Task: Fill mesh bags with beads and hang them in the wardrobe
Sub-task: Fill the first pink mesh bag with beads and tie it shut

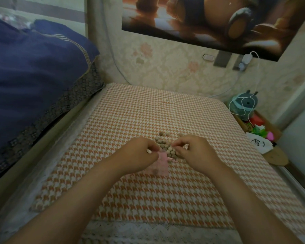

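A: Item one: beads [165,146], a small tan heap lying near the middle of the table, slightly toward its right edge. Where do our hands stand?

B: Left hand [139,152] just left of the heap, right hand [195,152] just right of it; the heap lies between the two, touching or nearly touching the fingertips. Both sit about equally near.

A: Item two: mesh bag [161,164], pink, flat on the cloth.

B: It lies directly nearward of the beads, its long axis running from the heap back toward us. The left grip is pinched together on the bag's upper edge, we judge. The right grip is drawn together at the heap's edge; whether it holds a bead or the bag's mouth, we cannot tell.

A: So the coming move turns on beads travelling a short way nearward into the bag's mouth.

B: Agreed. Surface: orange-and-white houndstooth cloth [165,199], lace at the near edge. Room: blue bedding [33,67] beyond the left edge, floral wallpaper behind, poster [201,20] above, white cable [243,104] and clutter past the right edge.
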`<action>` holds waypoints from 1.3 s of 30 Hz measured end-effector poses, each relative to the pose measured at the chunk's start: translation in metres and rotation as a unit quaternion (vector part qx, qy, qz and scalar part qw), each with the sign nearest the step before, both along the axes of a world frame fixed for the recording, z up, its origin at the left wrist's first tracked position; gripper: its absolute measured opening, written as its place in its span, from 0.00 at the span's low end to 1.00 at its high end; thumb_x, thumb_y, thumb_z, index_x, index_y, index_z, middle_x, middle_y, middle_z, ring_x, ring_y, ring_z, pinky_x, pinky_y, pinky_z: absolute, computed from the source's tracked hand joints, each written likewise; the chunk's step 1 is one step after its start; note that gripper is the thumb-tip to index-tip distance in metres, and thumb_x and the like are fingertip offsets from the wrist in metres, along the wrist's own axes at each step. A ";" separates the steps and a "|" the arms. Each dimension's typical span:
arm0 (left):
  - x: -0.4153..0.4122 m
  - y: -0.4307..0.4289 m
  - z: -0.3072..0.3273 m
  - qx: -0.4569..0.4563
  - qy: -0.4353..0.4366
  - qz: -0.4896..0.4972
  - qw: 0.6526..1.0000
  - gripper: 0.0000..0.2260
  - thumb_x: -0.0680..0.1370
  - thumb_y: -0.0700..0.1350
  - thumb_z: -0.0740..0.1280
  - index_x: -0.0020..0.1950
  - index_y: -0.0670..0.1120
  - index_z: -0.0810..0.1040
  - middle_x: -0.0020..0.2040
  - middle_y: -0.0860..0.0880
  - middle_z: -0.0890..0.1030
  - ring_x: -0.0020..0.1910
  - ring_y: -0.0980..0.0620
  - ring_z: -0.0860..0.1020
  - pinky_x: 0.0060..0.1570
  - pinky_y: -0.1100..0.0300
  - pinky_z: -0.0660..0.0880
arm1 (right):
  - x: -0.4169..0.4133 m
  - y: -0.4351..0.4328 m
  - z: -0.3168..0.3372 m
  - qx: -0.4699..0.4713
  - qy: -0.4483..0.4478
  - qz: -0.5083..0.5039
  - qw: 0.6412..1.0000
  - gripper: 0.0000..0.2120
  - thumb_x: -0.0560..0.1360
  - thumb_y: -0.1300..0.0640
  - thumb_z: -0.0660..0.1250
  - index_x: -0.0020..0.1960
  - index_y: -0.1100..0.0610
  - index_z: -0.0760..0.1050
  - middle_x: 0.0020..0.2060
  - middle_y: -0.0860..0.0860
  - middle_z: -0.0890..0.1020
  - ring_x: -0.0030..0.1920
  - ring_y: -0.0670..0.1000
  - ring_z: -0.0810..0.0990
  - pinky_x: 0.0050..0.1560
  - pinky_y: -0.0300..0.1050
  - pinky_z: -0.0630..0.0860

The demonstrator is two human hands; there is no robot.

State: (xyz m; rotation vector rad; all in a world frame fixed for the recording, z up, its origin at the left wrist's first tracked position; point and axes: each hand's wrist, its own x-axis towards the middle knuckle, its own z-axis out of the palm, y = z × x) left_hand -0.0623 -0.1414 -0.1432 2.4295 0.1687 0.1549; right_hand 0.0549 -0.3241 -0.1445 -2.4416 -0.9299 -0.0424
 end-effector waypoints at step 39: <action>-0.001 0.017 -0.007 -0.006 -0.007 -0.017 1.000 0.13 0.77 0.50 0.68 0.60 0.50 0.81 0.55 0.53 0.81 0.49 0.57 0.78 0.50 0.61 0.75 | -0.035 0.030 0.005 -0.051 -0.059 0.076 0.994 0.08 0.78 0.45 0.67 0.54 0.43 0.83 0.52 0.40 0.77 0.47 0.37 0.75 0.49 0.46 0.75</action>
